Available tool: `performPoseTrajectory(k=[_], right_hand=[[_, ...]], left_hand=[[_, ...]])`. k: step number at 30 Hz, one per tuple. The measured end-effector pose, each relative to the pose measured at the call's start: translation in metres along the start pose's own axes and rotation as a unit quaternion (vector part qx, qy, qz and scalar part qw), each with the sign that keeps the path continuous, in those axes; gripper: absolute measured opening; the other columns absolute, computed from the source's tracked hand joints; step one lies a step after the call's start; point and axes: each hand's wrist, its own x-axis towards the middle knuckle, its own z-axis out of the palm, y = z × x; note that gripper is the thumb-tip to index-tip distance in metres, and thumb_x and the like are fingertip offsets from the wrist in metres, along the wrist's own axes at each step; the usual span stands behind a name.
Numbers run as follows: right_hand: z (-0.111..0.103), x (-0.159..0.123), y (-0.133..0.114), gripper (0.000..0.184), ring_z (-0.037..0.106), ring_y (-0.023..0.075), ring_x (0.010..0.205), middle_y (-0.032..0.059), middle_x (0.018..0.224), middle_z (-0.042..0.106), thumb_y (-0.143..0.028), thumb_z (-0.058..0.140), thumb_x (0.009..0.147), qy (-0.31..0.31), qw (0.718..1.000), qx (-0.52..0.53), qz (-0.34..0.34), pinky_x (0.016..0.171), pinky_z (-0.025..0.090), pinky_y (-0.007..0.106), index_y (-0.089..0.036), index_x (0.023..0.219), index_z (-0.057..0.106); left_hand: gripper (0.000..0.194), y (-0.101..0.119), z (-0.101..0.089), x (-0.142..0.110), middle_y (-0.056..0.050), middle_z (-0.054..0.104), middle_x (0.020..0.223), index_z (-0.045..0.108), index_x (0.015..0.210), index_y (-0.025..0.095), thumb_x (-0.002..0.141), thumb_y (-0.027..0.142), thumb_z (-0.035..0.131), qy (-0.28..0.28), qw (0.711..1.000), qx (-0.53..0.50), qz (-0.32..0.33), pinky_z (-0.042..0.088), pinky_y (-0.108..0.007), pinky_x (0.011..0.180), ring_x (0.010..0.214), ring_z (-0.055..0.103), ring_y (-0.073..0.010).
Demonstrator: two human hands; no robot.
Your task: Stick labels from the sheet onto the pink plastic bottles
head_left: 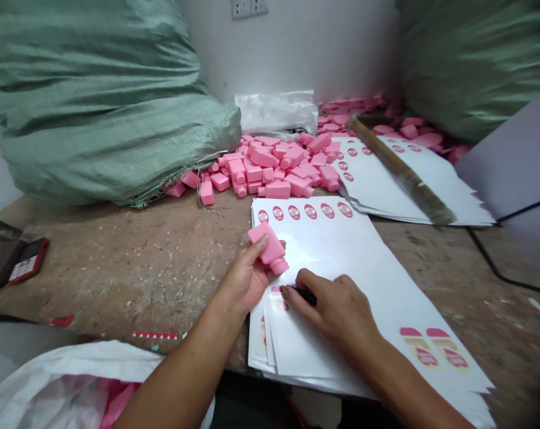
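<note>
My left hand (251, 275) is closed around a small pink plastic bottle (265, 243), its neck tilted down to the right. My right hand (339, 307) is pinched on a slim black tool (306, 295), whose kind I cannot make out. Its fingertips rest at a pink-printed label (281, 305) near the left edge of a white label sheet (292, 351). This sheet lies on a stack of label sheets (363, 262) with a row of oval labels along the far edge. Larger pink and cream labels (446, 348) remain at the stack's near right.
Behind the stack lies a heap of pink bottles (279, 164). A second label stack (395, 170) has a brown bar (404, 170) across it. Large green sacks (109, 113) flank the worktable (171, 256). A red calculator (28, 260) sits at left, a white bag (68, 372) below.
</note>
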Motion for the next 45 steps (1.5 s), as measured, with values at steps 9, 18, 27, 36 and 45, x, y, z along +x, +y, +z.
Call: performPoseTrajectory(k=[9,18,27,36,45], right_hand=[[-0.052,-0.018,0.011,0.037,0.032,0.0106,0.052,-0.0055,0.055,0.035,-0.051,0.059,0.076,-0.051,0.907,0.410,0.084,0.048,0.028,0.025,-0.022,0.059,0.044],[-0.070,-0.049,0.030,0.039,0.034,0.0108,0.053,-0.0051,0.054,0.038,-0.053,0.061,0.075,0.014,0.904,0.415,0.103,0.048,0.028,0.025,-0.021,0.058,0.046],[-0.056,-0.056,0.038,0.037,0.037,0.0118,0.054,-0.0045,0.056,0.042,-0.051,0.061,0.075,-0.011,0.906,0.412,0.097,0.050,0.028,0.026,-0.021,0.058,0.045],[-0.054,-0.055,0.040,0.036,0.041,0.0124,0.056,-0.0037,0.057,0.047,-0.050,0.059,0.078,-0.011,0.911,0.404,0.087,0.052,0.032,0.026,-0.021,0.060,0.047],[-0.053,-0.060,0.039,0.036,0.046,0.0149,0.054,-0.0022,0.055,0.051,-0.052,0.053,0.080,0.076,0.967,0.240,0.046,0.052,0.035,0.027,-0.023,0.060,0.050]], left_hand=[[0.027,0.003,0.014,-0.009,-0.009,0.067,0.089,0.059,0.098,0.014,0.072,0.016,0.068,0.018,0.993,0.106,0.044,0.052,-0.030,0.070,0.084,0.065,-0.0204],[0.057,-0.027,0.035,-0.070,-0.004,0.065,0.094,0.044,0.129,0.027,0.078,0.031,0.069,-0.072,0.982,0.175,-0.027,0.050,-0.027,0.071,0.082,0.064,-0.0161],[0.040,-0.058,0.044,-0.090,-0.010,0.062,0.107,0.050,0.121,0.019,0.095,0.046,0.036,-0.054,0.995,0.070,-0.040,0.051,-0.035,0.081,0.097,0.062,-0.0206],[0.042,-0.061,0.039,-0.090,-0.010,0.058,0.108,0.051,0.121,0.020,0.092,0.049,0.041,-0.063,0.994,0.083,-0.041,0.053,-0.030,0.067,0.085,0.058,-0.0170],[0.051,-0.063,0.038,-0.098,-0.005,0.058,0.102,0.046,0.124,0.024,0.078,0.021,0.068,-0.077,0.984,0.156,-0.034,0.050,-0.027,0.074,0.083,0.058,-0.0128]])
